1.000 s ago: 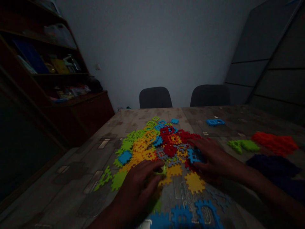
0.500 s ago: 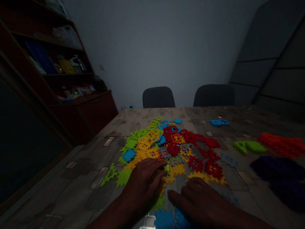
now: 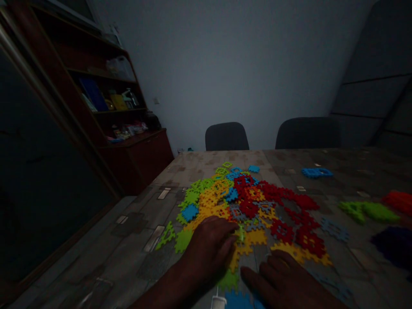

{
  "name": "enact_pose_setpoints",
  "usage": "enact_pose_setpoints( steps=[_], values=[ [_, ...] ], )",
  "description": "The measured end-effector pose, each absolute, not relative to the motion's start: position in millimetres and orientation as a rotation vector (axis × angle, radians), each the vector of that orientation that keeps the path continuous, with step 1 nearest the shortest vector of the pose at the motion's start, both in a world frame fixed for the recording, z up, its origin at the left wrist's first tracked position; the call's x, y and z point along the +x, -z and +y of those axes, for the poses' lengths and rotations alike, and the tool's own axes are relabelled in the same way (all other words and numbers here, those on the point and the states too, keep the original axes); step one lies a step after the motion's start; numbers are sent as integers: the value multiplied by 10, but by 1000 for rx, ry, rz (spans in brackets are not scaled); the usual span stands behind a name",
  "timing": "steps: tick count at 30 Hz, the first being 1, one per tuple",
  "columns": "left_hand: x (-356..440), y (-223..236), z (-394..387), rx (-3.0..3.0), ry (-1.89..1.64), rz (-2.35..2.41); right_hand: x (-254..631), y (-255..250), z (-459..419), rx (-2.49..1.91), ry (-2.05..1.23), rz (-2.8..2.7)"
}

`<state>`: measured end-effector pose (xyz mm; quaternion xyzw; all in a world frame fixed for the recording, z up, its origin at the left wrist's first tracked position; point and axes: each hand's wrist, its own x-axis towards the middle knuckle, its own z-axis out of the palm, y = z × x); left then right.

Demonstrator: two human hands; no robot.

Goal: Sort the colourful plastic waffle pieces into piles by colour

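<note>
- At the tips of the curled left hand [image 3: 209, 249] fingers [image 3: 223, 231], a small lime-green tile [image 3: 240, 234] stands pinched and tilted up, its edge showing past the fingertips, on the near edge of the pile.
- Under and just ahead of those fingers lies a loose pile of interlocking plastic tiles [image 3: 231, 199] in yellow, red, lime green, blue and grey; it spreads away from the fingers across the table [image 3: 151, 262].
- Beside the left hand, the right hand [image 3: 283, 281] lies low on the table, its fingers [image 3: 254, 277] spread and slightly curved, open and holding nothing.
- Ahead of the right fingers run red tiles [image 3: 282, 231] and a yellow tile strip [image 3: 299, 253], the strip almost touching the fingertips.
- Behind both hands, near the wrists, lie blue tiles [image 3: 238, 300], a green tile [image 3: 228, 281] and a small white object [image 3: 219, 302], too dark to identify.
- Well to the right of the fingers sit a grey-blue tile group [image 3: 334, 229], a blue cluster [image 3: 317, 172], a green cluster [image 3: 368, 211], a red-orange heap [image 3: 399, 201] and a dark navy heap [image 3: 392, 246].
- Far beyond the fingers, two dark chairs [image 3: 227, 137] [image 3: 307, 134] stand at the table's far edge, and a wooden shelf unit [image 3: 106, 111] with books and packets stands to the left.
</note>
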<state>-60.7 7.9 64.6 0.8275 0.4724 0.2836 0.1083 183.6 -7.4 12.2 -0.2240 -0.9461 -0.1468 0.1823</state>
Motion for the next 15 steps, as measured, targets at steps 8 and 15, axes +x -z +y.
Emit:
enact_pose_setpoints(
  steps=[8,15],
  values=[
    [-1401,-743,448,2313,-643,1786,1943,-592,-8,-673,227,-2657],
    [-1459,-609,577,2273,-591,1881,2190,-868,114,-910,-78,-2706]
  ],
)
